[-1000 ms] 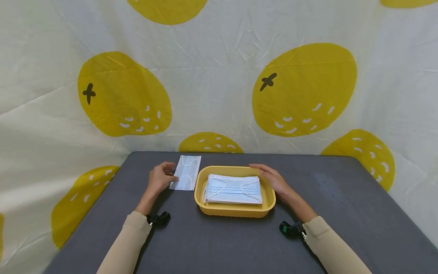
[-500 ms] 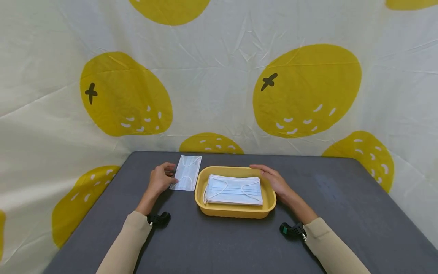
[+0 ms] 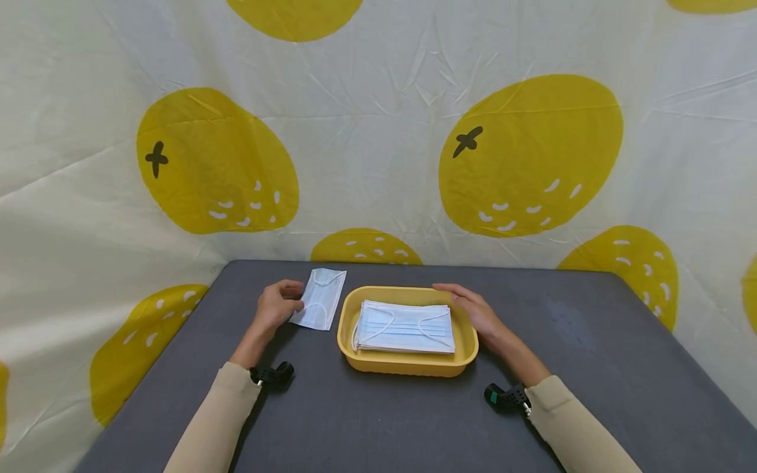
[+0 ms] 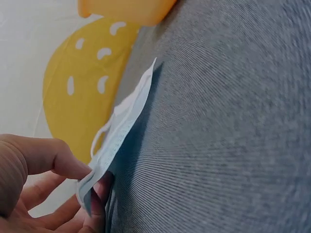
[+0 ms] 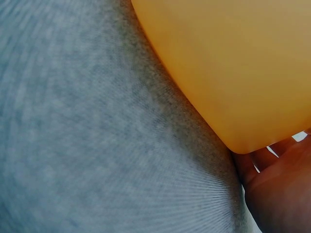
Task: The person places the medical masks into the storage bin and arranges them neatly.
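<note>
A pale blue face mask (image 3: pixel 319 299) lies left of the yellow basket (image 3: pixel 408 364). My left hand (image 3: pixel 275 305) pinches the mask's near left corner between thumb and fingers. In the left wrist view that end of the mask (image 4: pixel 124 124) is raised off the cloth, and its ear loop shows. Inside the basket sits a stack of face masks (image 3: pixel 405 326), the top one with both ear loops up. My right hand (image 3: pixel 476 314) rests against the basket's right end with fingers stretched along its far corner. The right wrist view shows the basket wall (image 5: pixel 233 73) close up beside that hand (image 5: pixel 282 184).
Dark grey cloth covers the table (image 3: pixel 390 420). Behind it hangs a white curtain (image 3: pixel 367 164) printed with yellow fruit. Each wrist carries a black strap device, such as the left one (image 3: pixel 273 378), low over the table.
My left hand has shifted slightly left, and the near end of the pinched mask has tilted up and moved a little with it. The right hand and basket stay in place.
</note>
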Tool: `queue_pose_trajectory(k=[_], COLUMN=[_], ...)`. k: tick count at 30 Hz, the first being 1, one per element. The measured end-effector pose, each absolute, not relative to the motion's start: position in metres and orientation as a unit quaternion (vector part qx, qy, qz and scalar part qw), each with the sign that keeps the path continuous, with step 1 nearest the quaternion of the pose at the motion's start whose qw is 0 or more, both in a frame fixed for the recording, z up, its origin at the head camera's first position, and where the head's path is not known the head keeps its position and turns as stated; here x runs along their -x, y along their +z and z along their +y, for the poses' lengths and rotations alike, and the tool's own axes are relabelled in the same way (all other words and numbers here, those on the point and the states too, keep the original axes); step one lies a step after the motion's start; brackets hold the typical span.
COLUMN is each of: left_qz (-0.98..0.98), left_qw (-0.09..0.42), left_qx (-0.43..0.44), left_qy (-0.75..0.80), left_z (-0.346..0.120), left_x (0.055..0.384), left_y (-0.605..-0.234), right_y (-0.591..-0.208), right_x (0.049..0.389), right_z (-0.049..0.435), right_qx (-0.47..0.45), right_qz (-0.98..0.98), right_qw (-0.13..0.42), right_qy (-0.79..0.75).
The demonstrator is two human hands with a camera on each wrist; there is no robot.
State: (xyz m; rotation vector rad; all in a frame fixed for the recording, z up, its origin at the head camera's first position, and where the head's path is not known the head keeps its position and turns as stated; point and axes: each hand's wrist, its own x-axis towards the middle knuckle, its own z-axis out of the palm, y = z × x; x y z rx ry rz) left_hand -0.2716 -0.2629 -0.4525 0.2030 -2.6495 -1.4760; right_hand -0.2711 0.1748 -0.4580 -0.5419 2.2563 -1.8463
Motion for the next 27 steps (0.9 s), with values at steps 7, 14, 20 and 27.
queue_pose_trajectory(k=[7, 14, 20, 27], left_qz=[-0.844, -0.847, -0.857, -0.864], left_qw=[0.03, 0.01, 0.0, -0.006], left_qx=[-0.07, -0.073, -0.067, -0.068], left_qy=[-0.531, -0.527, -0.51, -0.499], left_z=[-0.2622, -0.2629, -0.2632, -0.2627], left_x=[0.2727, 0.2755, 0.2754, 0.274], left_y=[-0.4526, -0.4534, -0.4528, -0.4533], right_y=[-0.4575, -0.4584, -0.4591, -0.4597], right_x=[0.2714, 0.2725, 0.2729, 0.2719], right_z=[0.1749, 0.1756, 0.1757, 0.1755], right_qx=[0.187, 0.188, 0.186, 0.188], right_qz=[0.754, 0.758, 0.759, 0.76], right_qw=[0.091, 0.087, 0.089, 0.087], right_qy=[-0.623, -0.619, -0.618, -0.616])
